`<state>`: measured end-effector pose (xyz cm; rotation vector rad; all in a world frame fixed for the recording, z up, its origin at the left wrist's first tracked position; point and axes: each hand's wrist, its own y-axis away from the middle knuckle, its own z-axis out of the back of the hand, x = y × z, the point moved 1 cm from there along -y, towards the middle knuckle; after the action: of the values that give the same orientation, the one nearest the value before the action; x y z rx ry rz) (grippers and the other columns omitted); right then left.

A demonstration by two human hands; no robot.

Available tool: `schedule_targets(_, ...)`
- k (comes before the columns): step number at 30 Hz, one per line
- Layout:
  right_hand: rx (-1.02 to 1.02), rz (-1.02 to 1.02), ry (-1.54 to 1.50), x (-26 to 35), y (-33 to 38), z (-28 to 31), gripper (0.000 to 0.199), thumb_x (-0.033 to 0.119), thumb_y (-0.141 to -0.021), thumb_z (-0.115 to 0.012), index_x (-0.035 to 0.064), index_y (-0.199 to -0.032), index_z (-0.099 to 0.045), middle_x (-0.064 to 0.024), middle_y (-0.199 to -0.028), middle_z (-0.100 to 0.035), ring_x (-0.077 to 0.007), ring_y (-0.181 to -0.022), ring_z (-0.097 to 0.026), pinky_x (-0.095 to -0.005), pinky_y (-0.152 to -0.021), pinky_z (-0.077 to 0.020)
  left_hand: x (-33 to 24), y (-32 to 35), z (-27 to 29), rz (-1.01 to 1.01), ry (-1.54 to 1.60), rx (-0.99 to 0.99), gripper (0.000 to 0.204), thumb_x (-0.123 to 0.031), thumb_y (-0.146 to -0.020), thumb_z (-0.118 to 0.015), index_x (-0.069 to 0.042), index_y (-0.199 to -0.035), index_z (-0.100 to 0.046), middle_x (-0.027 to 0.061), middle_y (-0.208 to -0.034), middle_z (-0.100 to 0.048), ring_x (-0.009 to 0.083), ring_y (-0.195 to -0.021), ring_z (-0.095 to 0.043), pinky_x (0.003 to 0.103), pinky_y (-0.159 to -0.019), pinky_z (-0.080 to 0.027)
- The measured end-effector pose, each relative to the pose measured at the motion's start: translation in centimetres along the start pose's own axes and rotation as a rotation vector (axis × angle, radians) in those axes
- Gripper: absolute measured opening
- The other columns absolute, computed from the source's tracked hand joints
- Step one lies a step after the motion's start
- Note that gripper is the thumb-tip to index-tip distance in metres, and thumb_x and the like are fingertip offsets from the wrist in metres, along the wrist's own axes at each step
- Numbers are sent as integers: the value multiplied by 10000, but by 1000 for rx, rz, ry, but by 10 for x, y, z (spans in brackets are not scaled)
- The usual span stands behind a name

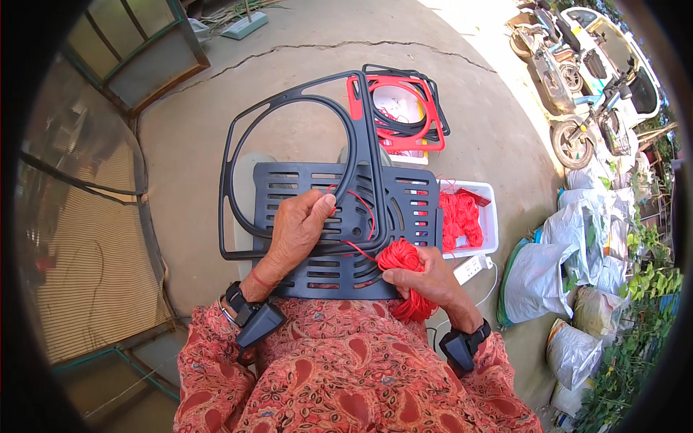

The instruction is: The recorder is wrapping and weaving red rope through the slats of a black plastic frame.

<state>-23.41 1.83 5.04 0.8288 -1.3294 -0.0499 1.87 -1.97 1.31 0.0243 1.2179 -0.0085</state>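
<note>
left hand pinching red cord against black frame, keeping it taut; right hand closed round cord bundle, feeding slack, at slatted panel's near edge.

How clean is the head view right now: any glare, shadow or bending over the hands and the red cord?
Head view: left hand, right hand and red cord bundle sit in even shade, sharp; harsh sun washes out the concrete ground at top right; fisheye bends the black frame near the rim; dark vignette at the corners.
</note>
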Motion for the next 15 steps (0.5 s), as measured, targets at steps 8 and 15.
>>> schedule_targets(8, -108, 207, -571, -46, 72, 51, 157, 97, -819, -667, -4, -775, -555, -29, -534, -476, -125, -426, -456, -281, -430, -387, -1, -2, 8, 62, 65, -9, 345, -287, -984, -577, 21, -841, -637, 91, -647, -598, 133, -611, -544, 307, -591, -441)
schedule_targets(15, -315, 230, -626, -45, 78, 42, 567, 68, -800, -675, -88, -1313, -492, -8, -572, -450, -110, -438, -452, -268, -430, -391, 0, -4, 1, 9, 89, -12, 354, -280, -990, -570, 30, -831, -632, 74, -612, -544, 120, -590, -491, 317, -563, -414)
